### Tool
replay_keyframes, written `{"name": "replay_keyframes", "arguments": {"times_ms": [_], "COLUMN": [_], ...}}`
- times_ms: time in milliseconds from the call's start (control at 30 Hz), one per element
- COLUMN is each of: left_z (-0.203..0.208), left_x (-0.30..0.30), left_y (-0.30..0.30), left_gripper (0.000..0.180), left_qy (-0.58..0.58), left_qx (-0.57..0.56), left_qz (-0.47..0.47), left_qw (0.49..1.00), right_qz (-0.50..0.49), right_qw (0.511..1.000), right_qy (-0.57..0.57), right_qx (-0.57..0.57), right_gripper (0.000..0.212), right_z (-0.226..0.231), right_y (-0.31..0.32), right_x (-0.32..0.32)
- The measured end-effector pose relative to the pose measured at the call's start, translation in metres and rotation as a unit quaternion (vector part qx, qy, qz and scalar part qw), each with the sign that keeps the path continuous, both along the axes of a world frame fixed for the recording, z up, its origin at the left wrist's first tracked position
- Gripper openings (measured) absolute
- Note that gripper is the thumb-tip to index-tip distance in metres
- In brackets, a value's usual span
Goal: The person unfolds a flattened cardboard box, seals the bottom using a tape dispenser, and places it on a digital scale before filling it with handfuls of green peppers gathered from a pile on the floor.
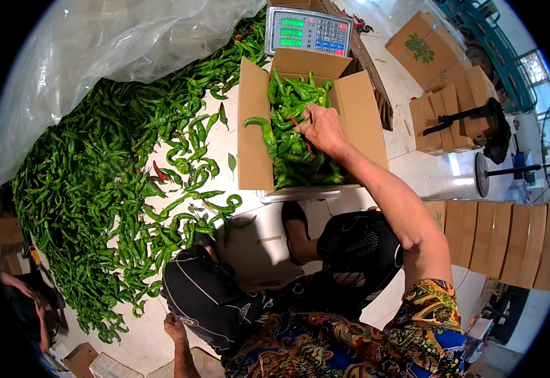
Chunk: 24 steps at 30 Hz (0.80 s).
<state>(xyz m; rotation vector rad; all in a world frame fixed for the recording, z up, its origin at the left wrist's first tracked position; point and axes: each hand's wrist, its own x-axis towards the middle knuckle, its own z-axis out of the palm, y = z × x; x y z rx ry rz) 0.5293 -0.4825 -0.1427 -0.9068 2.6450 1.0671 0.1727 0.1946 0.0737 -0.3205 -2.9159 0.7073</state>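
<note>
A cardboard box (255, 151) with its flaps up stands in front of me, filled with long green peppers (287, 101). My right hand (323, 128) reaches into it from the right, over the peppers. Its fingers are pinched round a thin red chili pepper (294, 120), partly hidden by them. One curved green pepper (261, 128) lies against the box's left flap. Down beside my left knee, my left hand (175, 329) hangs low with its fingers curled; nothing shows in it. Behind the box is the keypad and display of a scale (308, 31).
A large heap of green peppers (79, 176) covers the floor at the left, with a red pepper (159, 170) at its edge. Clear plastic sheeting (98, 50) lies over its far side. Several cardboard boxes (492, 239) line the right. Another person's arm (19, 285) shows at far left.
</note>
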Motion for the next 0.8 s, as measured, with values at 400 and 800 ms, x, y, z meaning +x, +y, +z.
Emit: {"name": "replay_keyframes", "arguments": {"times_ms": [400, 800], "left_z": [-0.042, -0.007], "left_x": [0.019, -0.057], "left_y": [-0.005, 0.101], "left_gripper": [0.017, 0.028], "left_qy": [0.018, -0.035], "left_qx": [0.067, 0.045], "left_qz": [0.026, -0.089], "left_qw": [0.997, 0.994], "right_qz": [-0.135, -0.136], "right_qw": [0.839, 0.948], "right_qy": [0.09, -0.265], "right_qx": [-0.52, 0.11], "right_gripper": [0.017, 0.022], "right_z": [0.072, -0.047], "right_y": [0.053, 0.326], "right_x": [0.02, 0.348]}}
